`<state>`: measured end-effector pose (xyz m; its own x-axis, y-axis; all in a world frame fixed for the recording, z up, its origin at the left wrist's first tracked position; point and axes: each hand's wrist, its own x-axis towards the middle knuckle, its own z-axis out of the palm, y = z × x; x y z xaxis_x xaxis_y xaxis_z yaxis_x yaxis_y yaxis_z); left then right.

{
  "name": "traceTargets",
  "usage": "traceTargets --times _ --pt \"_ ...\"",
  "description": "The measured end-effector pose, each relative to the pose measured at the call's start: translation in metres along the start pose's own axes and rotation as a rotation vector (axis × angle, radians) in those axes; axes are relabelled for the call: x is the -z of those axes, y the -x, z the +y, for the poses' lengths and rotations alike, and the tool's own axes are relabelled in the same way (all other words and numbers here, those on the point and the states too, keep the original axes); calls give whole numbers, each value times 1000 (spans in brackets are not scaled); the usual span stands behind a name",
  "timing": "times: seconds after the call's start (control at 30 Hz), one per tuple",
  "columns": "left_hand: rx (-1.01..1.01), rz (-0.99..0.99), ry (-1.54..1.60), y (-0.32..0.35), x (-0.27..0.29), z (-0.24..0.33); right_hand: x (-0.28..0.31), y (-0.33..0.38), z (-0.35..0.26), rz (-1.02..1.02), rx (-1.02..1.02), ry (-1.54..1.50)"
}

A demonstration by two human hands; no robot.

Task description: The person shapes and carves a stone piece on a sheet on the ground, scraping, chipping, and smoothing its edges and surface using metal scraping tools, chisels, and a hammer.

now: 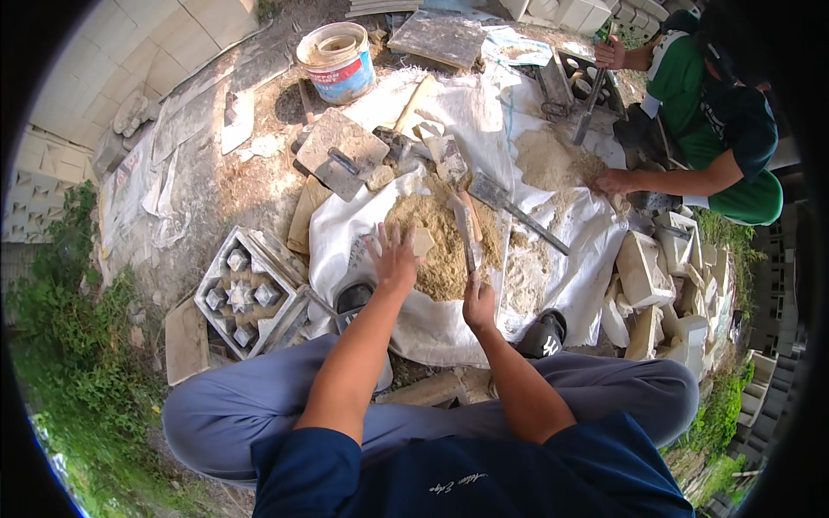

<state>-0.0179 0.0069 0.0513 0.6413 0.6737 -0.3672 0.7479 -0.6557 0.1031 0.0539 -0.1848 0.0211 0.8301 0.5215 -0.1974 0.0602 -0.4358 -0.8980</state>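
Head view: outdoors on dirt ground, left hand (pixel 395 259) spreading open over the sand pile (pixel 445 246) on a white sack (pixel 570 259), right hand (pixel 477 304) gripping a trowel (pixel 467 226) lying across it.

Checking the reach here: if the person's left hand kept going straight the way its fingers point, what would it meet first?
Probably the small pale block fragment lying just ahead of the left hand on the heap of tan sandy mix; depth is unclear, so the fingers may reach the mix itself first.

Grainy matt sand (pixel 436 250), woven plastic sack (pixel 432 324)
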Motion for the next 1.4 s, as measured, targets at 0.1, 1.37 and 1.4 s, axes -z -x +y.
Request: traceTargets --times 0.1,1.37,1.4 --pt "10 -46 -4 1 2 1 -2 1 16 -116 -403 382" --pt "21 -51 0 1 5 5 9 -17 37 -117 -586 278" --pt "26 -51 -2 2 3 3 9 -12 34 -85 -538 280"
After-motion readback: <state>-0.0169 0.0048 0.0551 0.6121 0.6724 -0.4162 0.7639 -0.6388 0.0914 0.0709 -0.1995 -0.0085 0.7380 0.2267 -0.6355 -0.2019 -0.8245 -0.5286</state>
